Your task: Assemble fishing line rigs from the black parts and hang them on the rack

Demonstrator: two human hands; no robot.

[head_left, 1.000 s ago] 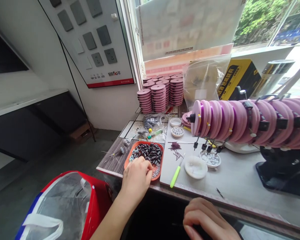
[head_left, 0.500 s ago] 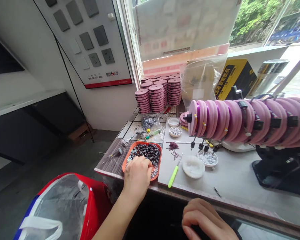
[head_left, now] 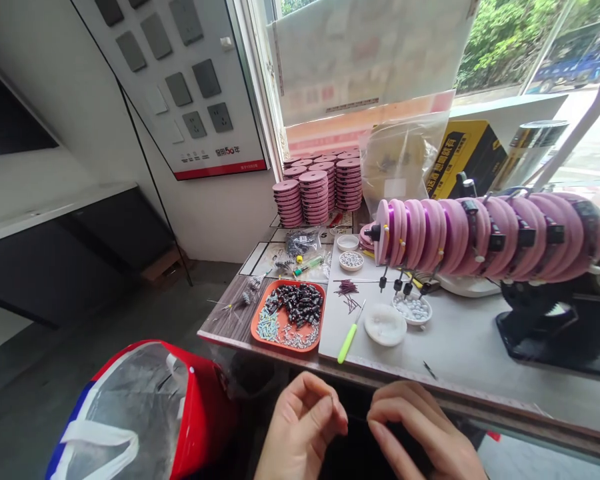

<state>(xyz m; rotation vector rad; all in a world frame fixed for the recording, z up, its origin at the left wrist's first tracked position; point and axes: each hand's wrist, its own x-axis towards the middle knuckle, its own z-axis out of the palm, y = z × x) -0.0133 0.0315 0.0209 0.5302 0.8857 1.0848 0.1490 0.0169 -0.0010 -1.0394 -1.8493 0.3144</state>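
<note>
Just off the table's front edge, my left hand (head_left: 307, 417) is closed in a pinch, and whatever lies between its fingertips is too small to name. My right hand (head_left: 417, 427) faces it from the right with thumb and forefinger pressed together; a thin line seems to run from its tips, too fine to make out. The two hands are close but apart. Beyond my left hand sits an orange tray (head_left: 254, 325) of black beads (head_left: 300, 305), pale green-blue pieces (head_left: 269, 325) and small silvery parts (head_left: 300, 337). A green-handled pick (head_left: 347, 343) lies right of it.
Pink spools (head_left: 445, 233) hang on a black stand (head_left: 545, 333) at right, with small weights below. White dishes (head_left: 386, 325) and a bead bowl (head_left: 413, 310) stand on the board. Stacked pink spools (head_left: 314, 197) fill the back. A red bag (head_left: 207, 400) stands at lower left.
My left hand has left the orange tray and come back toward me, beside my right hand, its fingertips now pinched. The right hand has stayed about where it was.
</note>
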